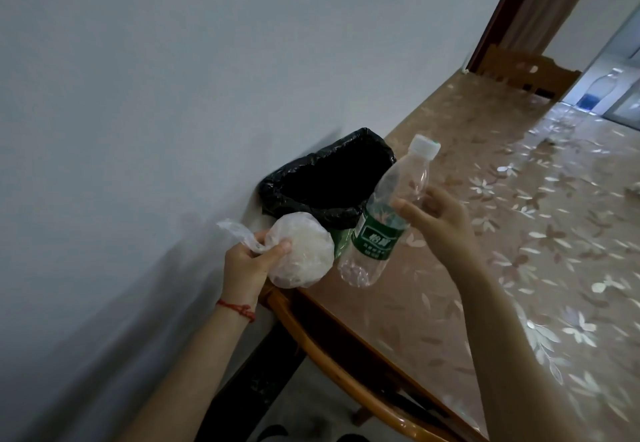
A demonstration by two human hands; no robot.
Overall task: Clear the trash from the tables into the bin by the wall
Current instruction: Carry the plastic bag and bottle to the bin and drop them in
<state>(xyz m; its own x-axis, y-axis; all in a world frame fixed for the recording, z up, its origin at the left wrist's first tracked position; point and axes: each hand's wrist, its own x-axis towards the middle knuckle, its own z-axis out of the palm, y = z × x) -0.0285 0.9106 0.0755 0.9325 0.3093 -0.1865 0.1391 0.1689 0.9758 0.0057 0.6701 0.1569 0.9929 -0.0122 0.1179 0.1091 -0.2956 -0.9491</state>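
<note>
A bin lined in black stands between the wall and the desk. The left hand grips a bagged wad; the right hand holds a bottle, cap up, tilted. Both hang just short of the bin's opening, the wad nearer.

Empty green-label bottle, bagged white wad, black-lined bin

Both arms are bare with no sleeves showing, and the left hand has a thin red string bracelet with a small knot tied round its wrist, while the right hand wears nothing.
</note>
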